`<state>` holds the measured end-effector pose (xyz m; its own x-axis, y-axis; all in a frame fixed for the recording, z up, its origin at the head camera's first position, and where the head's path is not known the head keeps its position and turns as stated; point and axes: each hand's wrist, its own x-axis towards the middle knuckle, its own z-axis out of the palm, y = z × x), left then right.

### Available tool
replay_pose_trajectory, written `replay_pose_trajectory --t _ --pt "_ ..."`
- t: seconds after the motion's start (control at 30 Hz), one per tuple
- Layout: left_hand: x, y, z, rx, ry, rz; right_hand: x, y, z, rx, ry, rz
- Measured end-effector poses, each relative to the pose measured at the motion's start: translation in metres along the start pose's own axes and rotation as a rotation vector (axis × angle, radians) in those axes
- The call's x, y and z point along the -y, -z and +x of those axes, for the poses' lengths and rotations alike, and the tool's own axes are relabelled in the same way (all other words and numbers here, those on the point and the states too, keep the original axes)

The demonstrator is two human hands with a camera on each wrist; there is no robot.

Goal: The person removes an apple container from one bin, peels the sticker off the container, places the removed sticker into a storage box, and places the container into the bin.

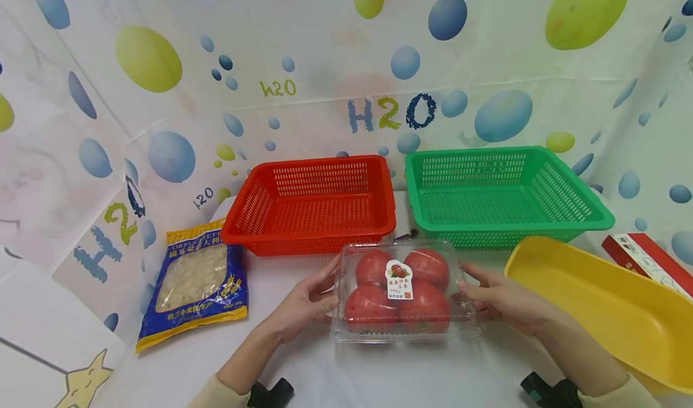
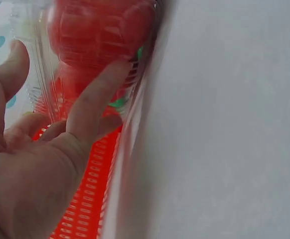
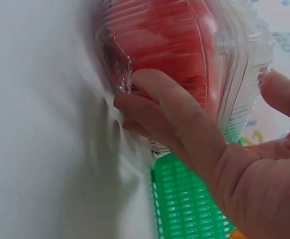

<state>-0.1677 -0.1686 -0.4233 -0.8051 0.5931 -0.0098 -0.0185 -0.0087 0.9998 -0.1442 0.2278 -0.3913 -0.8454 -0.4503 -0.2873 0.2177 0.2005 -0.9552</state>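
A clear plastic clamshell box (image 1: 465,330) packed with several tomatoes (image 1: 370,306) sits at the front middle of the white table; a white label (image 1: 399,289) is stuck on its lid. My left hand (image 1: 311,302) holds the box's left side, thumb by the lid edge and fingers low against the base in the left wrist view. From the opposite side my right hand (image 1: 506,302) grips it; the right wrist view shows the fingers (image 3: 177,112) bent in at the base and the thumb beside the lid rim.
Behind the box stand a red basket (image 1: 308,245) and a green basket (image 1: 509,224). A blue and yellow pasta bag (image 1: 192,284) lies at left. To the right are a yellow tray (image 1: 601,306) and a red and white carton (image 1: 649,260). A patterned curtain (image 1: 325,47) hangs behind.
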Motion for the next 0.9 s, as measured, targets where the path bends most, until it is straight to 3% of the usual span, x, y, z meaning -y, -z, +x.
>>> replay_pose_trajectory --t 0.9 --pt "0.0023 0.0025 0.0044 0.021 0.012 0.019 0.0027 -0.0029 -0.0015 -0.051 -0.058 -0.071"
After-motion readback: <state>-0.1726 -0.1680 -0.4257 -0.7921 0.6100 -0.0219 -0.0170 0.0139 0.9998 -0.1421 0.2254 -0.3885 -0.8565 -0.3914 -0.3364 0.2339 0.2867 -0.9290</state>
